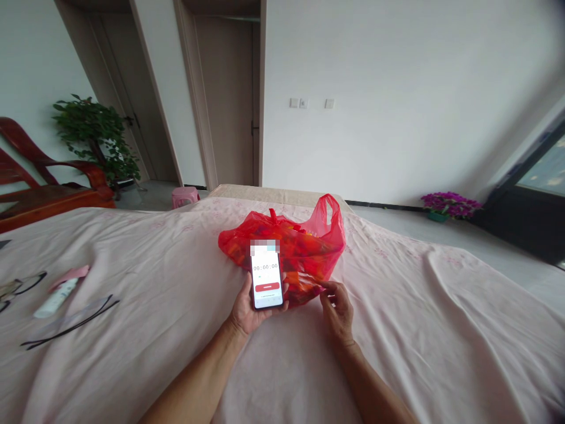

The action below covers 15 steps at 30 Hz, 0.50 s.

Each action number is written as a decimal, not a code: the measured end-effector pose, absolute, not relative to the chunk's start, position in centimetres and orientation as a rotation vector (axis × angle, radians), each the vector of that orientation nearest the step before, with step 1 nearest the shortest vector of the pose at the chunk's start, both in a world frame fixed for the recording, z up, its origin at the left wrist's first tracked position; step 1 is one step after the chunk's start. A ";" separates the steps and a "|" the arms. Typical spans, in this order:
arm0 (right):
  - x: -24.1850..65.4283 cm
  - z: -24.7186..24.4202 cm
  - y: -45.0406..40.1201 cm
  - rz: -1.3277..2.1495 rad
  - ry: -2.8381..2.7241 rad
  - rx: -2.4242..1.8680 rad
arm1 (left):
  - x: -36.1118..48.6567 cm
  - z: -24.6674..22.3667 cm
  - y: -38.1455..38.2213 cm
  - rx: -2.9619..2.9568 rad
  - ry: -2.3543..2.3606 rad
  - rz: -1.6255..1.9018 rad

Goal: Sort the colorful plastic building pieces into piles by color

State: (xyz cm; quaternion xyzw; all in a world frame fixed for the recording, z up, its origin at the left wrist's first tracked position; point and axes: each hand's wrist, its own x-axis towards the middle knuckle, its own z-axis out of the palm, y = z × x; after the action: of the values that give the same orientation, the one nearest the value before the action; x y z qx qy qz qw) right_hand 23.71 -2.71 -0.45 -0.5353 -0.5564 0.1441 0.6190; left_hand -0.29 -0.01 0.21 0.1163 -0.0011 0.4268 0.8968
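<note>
"Head view: which way does our smartphone (267,277) point?"
"Long axis and top away from us, before the red plastic bag (309,250); left grip (246,312) wrapped round the phone, right grip (339,312) pinching the bag's edge."

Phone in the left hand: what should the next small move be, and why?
Probably a tap on the red button of the phone by the right hand. The phone reads 00:00:00 above that button, and the left hand holds it facing the wearer, in front of the red bag. The right hand, at the bag's near edge, seems close enough to reach across.
</note>
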 end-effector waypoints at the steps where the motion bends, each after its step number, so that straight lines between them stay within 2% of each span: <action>1: 23.7 -0.5 -2.7 0.343 -1.279 -1.233 | -0.3 0.2 0.0 0.241 -0.006 0.884; 15: 24.0 -0.9 -2.2 0.427 -1.255 -1.270 | -0.2 0.3 -0.1 0.274 -0.035 0.920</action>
State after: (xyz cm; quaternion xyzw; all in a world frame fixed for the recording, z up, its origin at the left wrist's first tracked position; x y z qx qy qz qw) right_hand 24.00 -2.21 -0.89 -0.5496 -0.5429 0.1848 0.6075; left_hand -0.18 -0.15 0.28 0.1316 -0.0169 0.4424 0.8870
